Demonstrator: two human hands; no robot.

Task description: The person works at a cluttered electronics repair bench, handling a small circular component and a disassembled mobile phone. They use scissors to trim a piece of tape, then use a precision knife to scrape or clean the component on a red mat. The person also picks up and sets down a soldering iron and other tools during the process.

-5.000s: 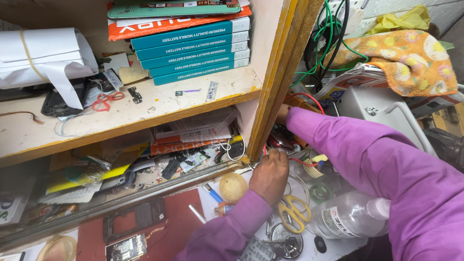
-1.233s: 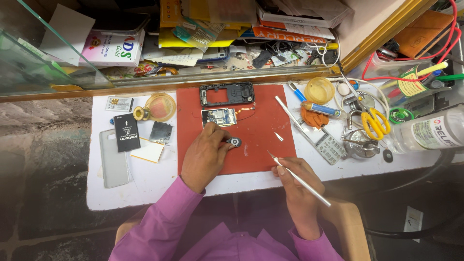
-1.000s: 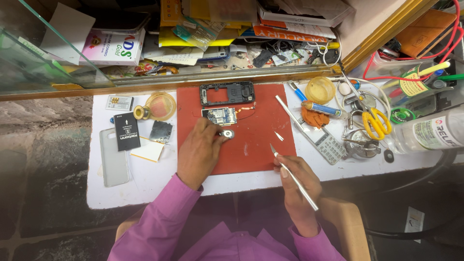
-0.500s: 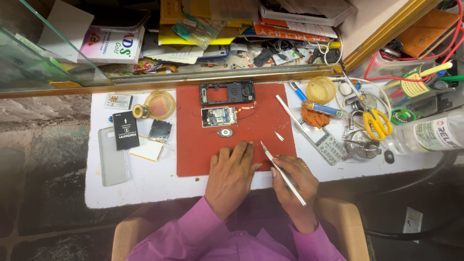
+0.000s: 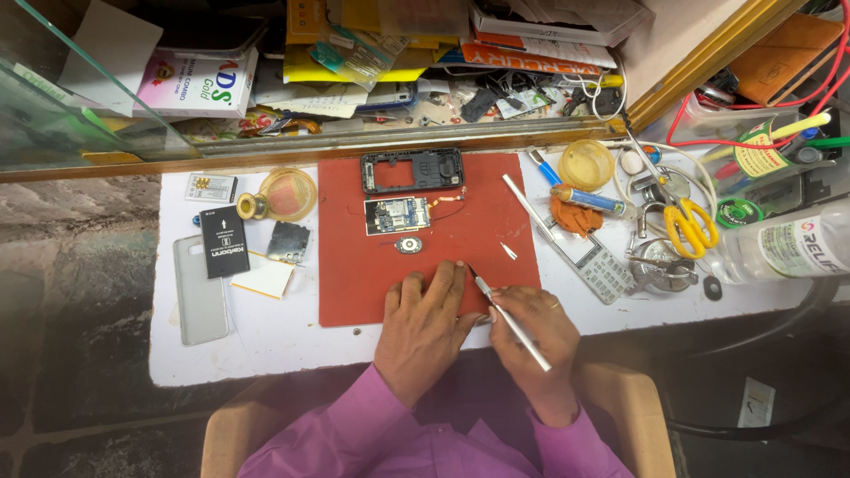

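Head view looks straight down on a white worktop, and at its far left lies a grey phone back cover, with a black battery just beside it and a yellow-edged notepad near that. Farther right, a shallow yellow dish sits close to the red work mat. On the mat, a black phone frame lies at the top, a circuit board just below it, and a small round metal part under the board. The left hand rests flat on the mat's lower edge, fingers stretched forward and holding nothing. Touching it on the right, the right hand is closed around silver tweezers, whose tip points up and left over the mat beside the left fingers. Right of the mat lie a grey keypad phone, an orange cloth, yellow-handled scissors and a clear plastic bottle on its side.
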